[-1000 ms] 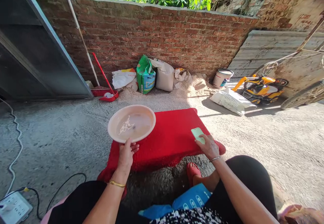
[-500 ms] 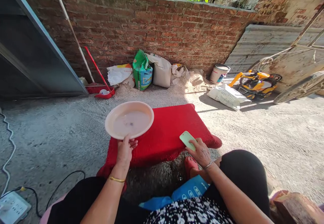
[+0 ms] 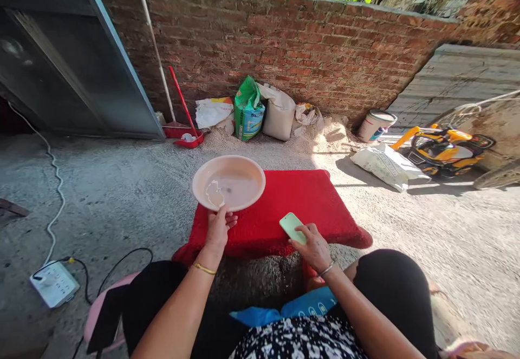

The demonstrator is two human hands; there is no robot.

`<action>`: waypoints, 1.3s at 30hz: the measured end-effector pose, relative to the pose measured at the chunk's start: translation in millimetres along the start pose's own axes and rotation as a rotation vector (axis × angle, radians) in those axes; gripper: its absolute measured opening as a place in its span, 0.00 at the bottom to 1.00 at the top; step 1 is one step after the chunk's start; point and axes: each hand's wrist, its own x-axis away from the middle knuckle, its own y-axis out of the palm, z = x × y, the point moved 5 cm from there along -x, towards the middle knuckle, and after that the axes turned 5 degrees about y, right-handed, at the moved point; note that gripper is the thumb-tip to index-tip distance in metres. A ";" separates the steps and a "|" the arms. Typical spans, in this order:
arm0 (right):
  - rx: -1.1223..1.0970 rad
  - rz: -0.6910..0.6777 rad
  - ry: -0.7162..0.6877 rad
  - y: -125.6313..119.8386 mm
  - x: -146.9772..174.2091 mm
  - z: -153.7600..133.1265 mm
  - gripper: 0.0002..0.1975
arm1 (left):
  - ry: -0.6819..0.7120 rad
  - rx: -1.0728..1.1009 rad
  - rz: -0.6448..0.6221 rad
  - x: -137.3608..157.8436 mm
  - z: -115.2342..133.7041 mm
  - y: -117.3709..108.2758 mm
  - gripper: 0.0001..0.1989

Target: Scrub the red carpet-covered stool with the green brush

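Basin (image 3: 200,184), pale pink, holding shallow cloudy water (image 3: 244,188): over the left end of the red-covered worktop (image 3: 296,191), near rim gripped by the left hand (image 3: 218,230), thumb uppermost. Phone (image 3: 290,224), light green: in the grasp of the right hand (image 3: 314,245), above the worktop's near edge. Changes: phone shifted from the worktop's right end towards the basin; white glare on the water altered; view swung leftward. Judged effect: held items closer together, both hands still occupied. Obscured: phone's underside; fingers beneath the rim; whether basin rests or is lifted, undetermined; red footwear (image 3: 307,270), mostly behind the right wrist; spoked wheel (image 3: 501,177), cut off at right.
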 end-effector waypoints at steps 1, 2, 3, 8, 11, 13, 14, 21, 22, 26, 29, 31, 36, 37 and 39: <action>0.001 -0.032 -0.116 12.7 2.5 -29.7 0.17 | 0.006 0.000 -0.003 0.1 0.1 -0.3 0.17; 0.007 -0.063 -0.220 24.3 5.6 -57.0 0.18 | 0.011 0.000 -0.005 0.2 0.2 -0.6 0.16; 0.019 -0.091 -0.307 34.4 8.6 -80.7 0.18 | 0.017 0.000 -0.007 0.3 0.3 -0.9 0.16; 0.082 -0.158 -0.434 51.6 8.5 -124.1 0.19 | 0.025 0.003 -0.014 -1.4 -0.7 -1.2 0.16; 0.115 -0.151 -0.276 37.3 -3.1 -88.7 0.19 | 0.015 0.007 -0.018 -3.3 -2.0 -0.3 0.17; 0.148 -0.134 -0.109 20.4 -10.6 -46.5 0.18 | 0.008 0.011 -0.010 -4.0 -2.6 -0.1 0.17; 0.168 -0.123 -0.017 10.2 -13.2 -22.2 0.18 | 0.004 0.013 -0.004 -4.1 -2.7 0.0 0.17; 0.270 -0.082 0.526 -60.1 -16.6 120.5 0.25 | -0.007 0.008 0.028 -1.3 -1.4 0.3 0.17; 0.276 -0.079 0.545 -63.8 -17.5 124.2 0.25 | -0.008 0.007 0.029 -0.9 -1.3 0.5 0.17; 0.263 -0.082 0.361 -48.4 -24.4 74.3 0.22 | -0.013 0.009 0.022 0.2 -0.6 1.4 0.17; 0.179 -0.142 0.013 -11.3 -24.2 -11.6 0.18 | -0.013 0.009 0.013 0.5 1.0 0.5 0.17; 0.129 -0.167 -0.208 13.1 -19.2 -70.1 0.17 | -0.015 0.005 -0.001 0.4 2.4 -1.2 0.17; 0.110 -0.219 -0.493 48.8 -14.2 -150.0 0.18 | -0.016 -0.011 -0.028 -1.2 5.3 -8.1 0.15; 0.122 -0.225 -0.491 50.2 -17.5 -150.1 0.18 | -0.016 -0.013 -0.028 -1.8 5.6 -9.2 0.14; 0.151 -0.227 -0.417 46.9 -28.2 -133.4 0.19 | -0.020 -0.016 -0.026 -3.0 5.9 -10.4 0.14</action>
